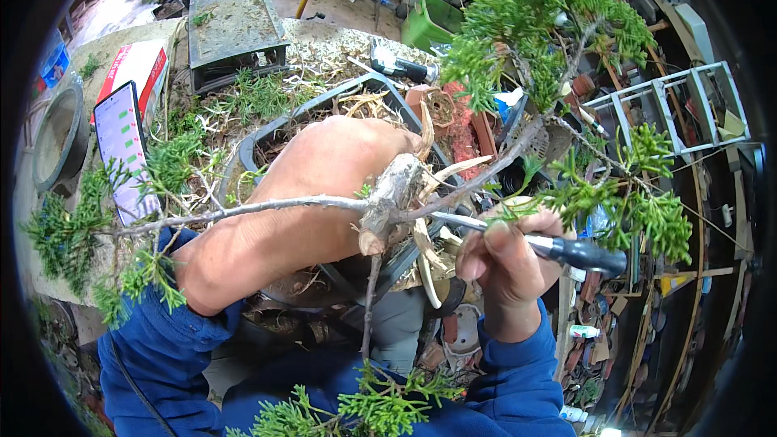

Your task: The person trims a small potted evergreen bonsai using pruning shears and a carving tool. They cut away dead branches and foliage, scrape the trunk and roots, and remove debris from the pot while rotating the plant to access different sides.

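Observation:
A juniper bonsai (395,186) with a pale, partly stripped trunk and green-tufted branches stands before me, with splintered strips of bare wood hanging from it. My left hand (332,158) bends around behind the trunk, closed against it; its fingertips are hidden. My right hand (514,259) is closed on a slim metal-shafted hand tool with a black handle (587,254). The tool's shaft points left, and its tip is close to the trunk; whether it touches the wood I cannot tell. Under the trunk is a grey plastic pot (251,154).
Left of the pot, a phone (121,142) with a lit screen leans by a red and white box (133,73). A round basin (61,137) stands beyond. A black and silver power tool (403,65) lies behind the pot. Metal ladder-like shelving (672,109) stands at right.

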{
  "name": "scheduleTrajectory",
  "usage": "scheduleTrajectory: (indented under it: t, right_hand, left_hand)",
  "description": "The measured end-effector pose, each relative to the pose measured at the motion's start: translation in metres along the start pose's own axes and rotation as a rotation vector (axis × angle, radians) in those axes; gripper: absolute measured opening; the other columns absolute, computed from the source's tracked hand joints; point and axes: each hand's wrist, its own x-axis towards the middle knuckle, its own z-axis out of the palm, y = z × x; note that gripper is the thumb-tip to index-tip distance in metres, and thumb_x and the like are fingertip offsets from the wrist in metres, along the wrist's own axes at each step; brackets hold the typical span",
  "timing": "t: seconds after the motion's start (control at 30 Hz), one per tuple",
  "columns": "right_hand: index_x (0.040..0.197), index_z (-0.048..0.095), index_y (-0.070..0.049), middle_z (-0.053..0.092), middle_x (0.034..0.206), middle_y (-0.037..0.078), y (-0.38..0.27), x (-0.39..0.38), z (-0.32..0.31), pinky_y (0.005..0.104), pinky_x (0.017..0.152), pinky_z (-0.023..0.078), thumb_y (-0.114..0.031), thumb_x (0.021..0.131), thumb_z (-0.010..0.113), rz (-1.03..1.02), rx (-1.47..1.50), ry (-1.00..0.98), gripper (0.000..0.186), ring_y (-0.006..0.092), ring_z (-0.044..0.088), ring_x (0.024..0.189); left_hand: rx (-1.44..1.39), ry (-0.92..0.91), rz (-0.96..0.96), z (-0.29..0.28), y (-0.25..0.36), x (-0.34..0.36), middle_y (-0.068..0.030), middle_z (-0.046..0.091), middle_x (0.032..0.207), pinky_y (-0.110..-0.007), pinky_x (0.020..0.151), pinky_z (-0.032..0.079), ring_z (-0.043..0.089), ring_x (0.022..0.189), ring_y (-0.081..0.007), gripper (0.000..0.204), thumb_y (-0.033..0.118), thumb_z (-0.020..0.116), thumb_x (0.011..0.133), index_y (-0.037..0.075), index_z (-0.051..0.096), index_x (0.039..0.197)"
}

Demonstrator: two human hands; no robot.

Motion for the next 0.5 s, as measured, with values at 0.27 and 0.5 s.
scheduleTrajectory:
  t: [0.27, 0.5]
  right_hand:
    - [0.101, 0.056, 0.0, 0.059, 0.057, 0.017, 0.023, -0.006, -0.013, 0.036, 0.04, 0.049, 0.0, 0.098, 0.063, 0.103, 0.25, 0.16, 0.008, 0.0228, 0.057, 0.043]
    - [0.1, 0.061, 0.0, 0.06, 0.064, 0.012, 0.021, 0.029, -0.043, 0.0346, 0.044, 0.052, -0.004, 0.097, 0.064, -0.476, -0.826, 0.152, 0.005, 0.0187, 0.058, 0.046]
  left_hand:
    - [0.03, -0.043, 0.052, -0.004, -0.003, -0.001, -0.0142, 0.072, 0.1, -0.042, 0.08, 0.058, 0.07, 0.088, -0.0367, 0.039, 0.019, 0.082, 0.071, 0.004, 0.069, 0.105]
    - [-0.031, -0.053, -0.003, -0.004, -0.002, 0.0, -0.0123, 0.072, 0.096, -0.041, 0.079, 0.058, 0.07, 0.085, -0.0363, 0.042, 0.02, 0.082, 0.07, 0.005, 0.069, 0.106]
